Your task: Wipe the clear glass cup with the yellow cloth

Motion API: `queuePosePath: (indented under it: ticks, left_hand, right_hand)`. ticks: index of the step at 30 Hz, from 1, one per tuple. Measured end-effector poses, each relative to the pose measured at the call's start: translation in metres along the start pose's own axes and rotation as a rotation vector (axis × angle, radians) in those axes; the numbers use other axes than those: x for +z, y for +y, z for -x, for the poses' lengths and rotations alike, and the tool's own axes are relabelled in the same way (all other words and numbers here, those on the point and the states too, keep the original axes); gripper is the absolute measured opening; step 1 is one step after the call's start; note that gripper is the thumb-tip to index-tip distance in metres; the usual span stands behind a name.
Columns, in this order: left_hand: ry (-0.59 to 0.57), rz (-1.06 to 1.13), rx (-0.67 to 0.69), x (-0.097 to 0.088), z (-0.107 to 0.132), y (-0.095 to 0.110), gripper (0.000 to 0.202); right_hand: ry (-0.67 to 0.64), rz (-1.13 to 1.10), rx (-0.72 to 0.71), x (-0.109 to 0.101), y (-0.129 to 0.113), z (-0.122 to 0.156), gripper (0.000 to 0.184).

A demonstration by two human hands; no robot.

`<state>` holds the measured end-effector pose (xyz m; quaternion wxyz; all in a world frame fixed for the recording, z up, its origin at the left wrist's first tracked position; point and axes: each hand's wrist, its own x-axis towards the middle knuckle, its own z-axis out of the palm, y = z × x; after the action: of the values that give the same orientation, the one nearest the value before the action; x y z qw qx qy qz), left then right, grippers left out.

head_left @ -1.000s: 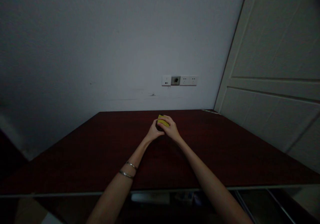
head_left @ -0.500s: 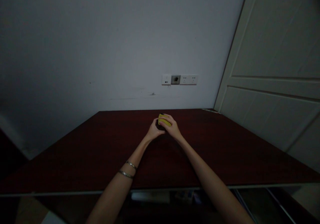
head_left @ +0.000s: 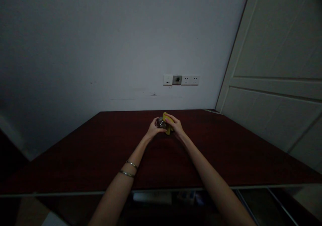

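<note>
Above the middle of the table, my left hand (head_left: 153, 130) is wrapped round a small clear, shiny vessel (head_left: 161, 123) that looks like a glass. Its exact shape is partly hidden by the fingers. My right hand (head_left: 176, 126) grips a folded yellow cloth (head_left: 168, 118) against the vessel's right side. Part of the cloth hangs down below the right fingers. Both hands are close together, almost touching at the fingertips.
The dark red table (head_left: 100, 152) reaches back to a pale wall (head_left: 100, 44) with a row of sockets (head_left: 186, 80). A white panelled door (head_left: 276, 68) stands on the right. Dim items lie on a shelf (head_left: 152, 197) under the front edge.
My right hand has drawn the yellow cloth slightly to the right and tilted it, uncovering more of the clear vessel. My left hand keeps its grip on the vessel, nearly in place.
</note>
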<state>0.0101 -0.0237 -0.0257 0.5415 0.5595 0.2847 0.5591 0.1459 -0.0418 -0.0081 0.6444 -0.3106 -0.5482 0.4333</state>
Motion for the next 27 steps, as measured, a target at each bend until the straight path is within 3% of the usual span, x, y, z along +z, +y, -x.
queuePosePath:
  ticks: [6,13,21,27]
  left_hand:
    - [-0.010,0.022,-0.015,-0.002,0.000,-0.003,0.079]
    - [-0.107,-0.015,-0.033,0.005,0.006,0.004,0.079]
    - [-0.089,-0.203,0.158,0.004,0.002,-0.001,0.082]
    - [-0.128,-0.431,0.263,0.002,0.004,-0.004,0.084]
  right_hand:
    - [-0.095,0.044,0.029,-0.007,-0.003,-0.001,0.041]
    - [0.012,0.062,-0.049,-0.009,0.003,-0.006,0.039]
    - [-0.024,0.168,-0.216,0.000,-0.003,0.003,0.024]
    - [0.144,0.147,-0.139,0.003,0.007,0.000,0.033]
